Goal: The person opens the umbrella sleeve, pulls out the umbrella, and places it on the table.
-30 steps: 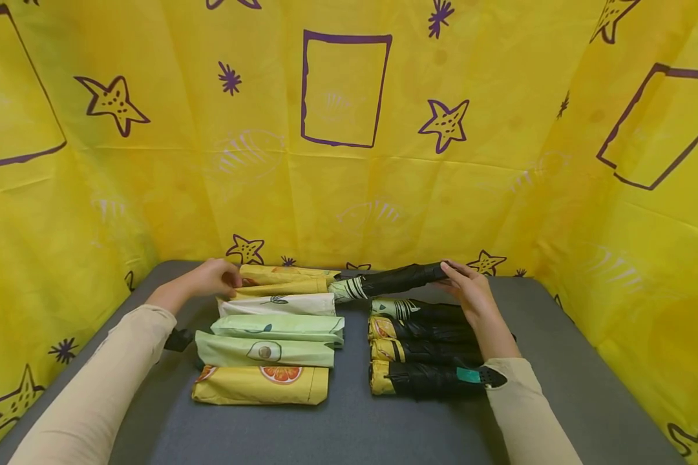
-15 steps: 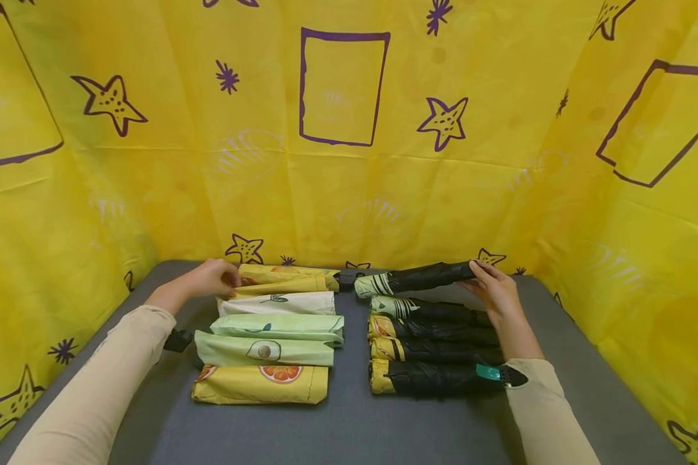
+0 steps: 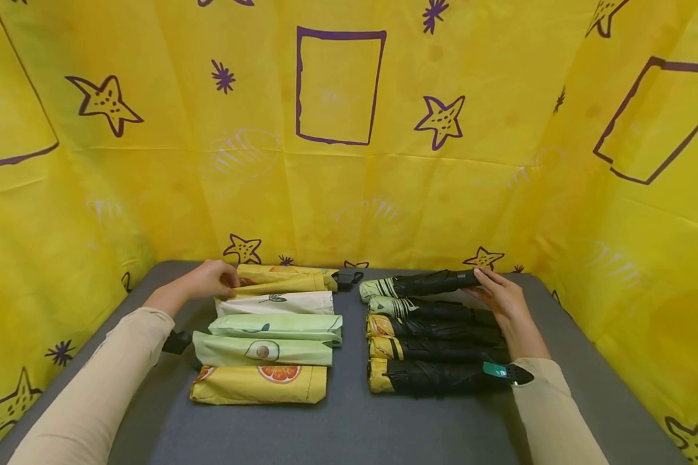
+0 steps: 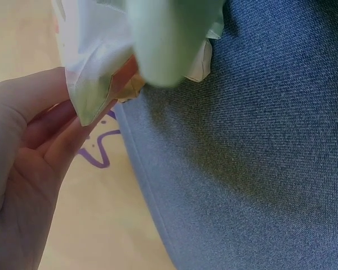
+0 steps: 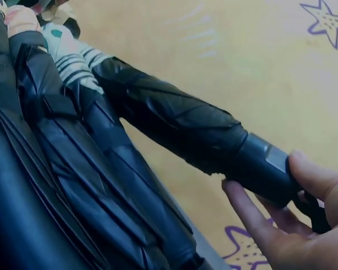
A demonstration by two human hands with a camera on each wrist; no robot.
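Note:
My right hand grips a folded black umbrella with a pale green striped end by its black handle. This umbrella lies at a slant just behind a row of several similar ones. Over at the left, my left hand is at the left ends of the back covers. In the left wrist view its thumb and fingers pinch the corner of a white umbrella cover; part of the fingers is hidden behind the fabric. The cover with a leaf print lies flat on the table.
In front of the white cover lie a light green cover, an avocado-print cover and an orange-slice cover. A yellow cover with a black end lies at the back. Yellow printed cloth walls the grey table.
My right hand has moved right and a little down with the umbrella, whose green end has come away from the covers and sunk towards the row. The left hand has stayed put.

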